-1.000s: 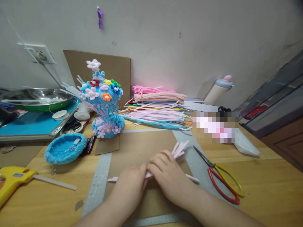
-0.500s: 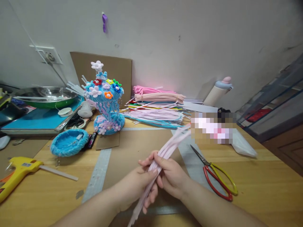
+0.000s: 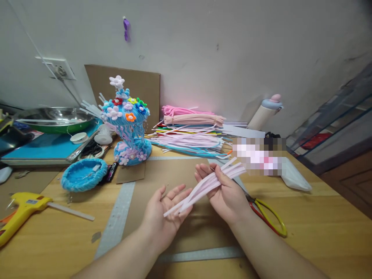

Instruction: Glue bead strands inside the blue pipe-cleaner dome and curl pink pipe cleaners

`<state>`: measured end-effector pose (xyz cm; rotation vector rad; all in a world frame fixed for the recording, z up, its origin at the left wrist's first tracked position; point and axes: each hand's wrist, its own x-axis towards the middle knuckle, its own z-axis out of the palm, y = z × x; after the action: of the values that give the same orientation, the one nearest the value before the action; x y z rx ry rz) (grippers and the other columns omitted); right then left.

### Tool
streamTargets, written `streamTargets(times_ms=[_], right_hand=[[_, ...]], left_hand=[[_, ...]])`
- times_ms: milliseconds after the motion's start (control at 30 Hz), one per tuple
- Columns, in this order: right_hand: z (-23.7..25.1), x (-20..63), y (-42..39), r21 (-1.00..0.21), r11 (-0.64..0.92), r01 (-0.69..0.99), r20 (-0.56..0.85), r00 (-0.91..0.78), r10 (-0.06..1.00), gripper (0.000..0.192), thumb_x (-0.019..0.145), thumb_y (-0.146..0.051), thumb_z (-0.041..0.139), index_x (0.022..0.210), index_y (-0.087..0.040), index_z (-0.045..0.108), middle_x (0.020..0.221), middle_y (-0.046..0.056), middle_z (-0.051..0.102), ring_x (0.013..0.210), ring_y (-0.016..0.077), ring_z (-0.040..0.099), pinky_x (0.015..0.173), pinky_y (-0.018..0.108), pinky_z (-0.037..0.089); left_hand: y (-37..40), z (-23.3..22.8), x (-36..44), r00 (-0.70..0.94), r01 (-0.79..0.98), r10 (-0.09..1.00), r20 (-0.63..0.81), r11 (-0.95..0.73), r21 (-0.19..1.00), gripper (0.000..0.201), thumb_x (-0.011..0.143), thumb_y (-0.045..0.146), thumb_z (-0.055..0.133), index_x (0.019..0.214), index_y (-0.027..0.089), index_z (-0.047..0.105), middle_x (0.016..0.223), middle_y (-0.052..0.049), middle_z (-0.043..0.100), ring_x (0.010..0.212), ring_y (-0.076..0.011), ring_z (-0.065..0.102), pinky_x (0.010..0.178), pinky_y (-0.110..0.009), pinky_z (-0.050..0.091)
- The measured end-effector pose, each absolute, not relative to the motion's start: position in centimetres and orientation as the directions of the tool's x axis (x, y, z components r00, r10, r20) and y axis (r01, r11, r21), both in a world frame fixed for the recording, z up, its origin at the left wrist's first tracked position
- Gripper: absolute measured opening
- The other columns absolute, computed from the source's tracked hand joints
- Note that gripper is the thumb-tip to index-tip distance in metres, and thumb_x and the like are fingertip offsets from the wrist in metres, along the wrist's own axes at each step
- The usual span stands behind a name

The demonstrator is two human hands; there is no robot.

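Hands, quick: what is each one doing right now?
Left hand: open, palm up under the strip ends.
Right hand: closed on the bundle of pale pink fuzzy strips.

No text, label or number here is readable.

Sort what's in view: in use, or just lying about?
In use: bundle of pale pink fuzzy stems, right hand gripping it, open left hand under its ends.
Lying about: red-and-yellow scissors, yellow glue gun, blue woven dish.
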<state>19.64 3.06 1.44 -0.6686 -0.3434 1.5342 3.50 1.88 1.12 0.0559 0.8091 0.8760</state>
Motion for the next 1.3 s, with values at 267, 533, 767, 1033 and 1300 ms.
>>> streamTargets(times_ms=[267,533,767,1033,1300], right_hand=[[1.8,19.1,2.3,-0.620,-0.083,-0.780,-0.168,0.028,0.985,0.016,0.080,-0.019,0.068,0.092,-0.024,0.060,0.084,0.003,0.077,0.092,0.0194,0.072,0.091,0.041,0.053],[1.4,18.9,2.1,-0.660,0.067,-0.748,-0.089,0.167,0.982,0.028,0.077,-0.021,0.073,0.099,-0.026,0.057,0.082,0.000,0.075,0.089,0.0174,0.071,0.095,0.039,0.051],[1.8,21.2,3.0,-0.599,-0.142,-0.788,-0.195,-0.029,0.980,0.024,0.072,-0.017,0.075,0.090,-0.021,0.060,0.058,-0.009,0.054,0.042,0.0016,0.047,0.042,0.009,0.044],[-0.7,20.0,3.0,-0.694,-0.363,-0.622,-0.380,-0.112,0.918,0.014,0.070,-0.007,0.071,0.077,-0.015,0.063,0.061,-0.003,0.058,0.050,0.0062,0.052,0.043,0.013,0.043],[-0.9,19.3,2.1,-0.851,-0.163,-0.500,-0.261,0.132,0.956,0.042,0.068,-0.018,0.069,0.109,-0.028,0.065,0.133,-0.003,0.058,0.134,0.0209,0.038,0.108,0.032,0.032]], left_hand=[[1.3,1.0,5.1,0.391,-0.698,0.703,-0.595,0.648,0.307,0.036,0.093,0.032,0.033,0.105,0.007,0.055,0.093,-0.018,0.070,0.075,-0.0228,0.071,0.073,-0.034,0.053],[0.5,0.5,7.0,0.318,-0.636,0.720,-0.617,0.645,0.424,0.027,0.093,0.026,0.034,0.087,0.011,0.056,0.079,-0.011,0.069,0.067,-0.0166,0.068,0.074,-0.031,0.053],[1.0,0.5,5.1,0.047,-0.438,0.871,-0.489,0.458,0.773,0.015,0.080,0.023,0.050,0.081,0.011,0.059,0.082,-0.012,0.066,0.072,-0.0203,0.064,0.061,-0.031,0.051],[9.6,5.3,-11.2,-0.496,0.350,0.853,0.162,0.025,0.937,0.019,0.070,0.021,0.072,0.087,0.018,0.062,0.088,0.002,0.056,0.107,-0.0238,0.048,0.090,-0.033,0.040],[13.7,2.6,-15.1,-0.233,0.732,0.966,0.108,0.101,0.674,0.034,0.090,0.032,0.057,0.120,0.016,0.055,0.121,-0.010,0.058,0.101,-0.0229,0.060,0.084,-0.044,0.052]])
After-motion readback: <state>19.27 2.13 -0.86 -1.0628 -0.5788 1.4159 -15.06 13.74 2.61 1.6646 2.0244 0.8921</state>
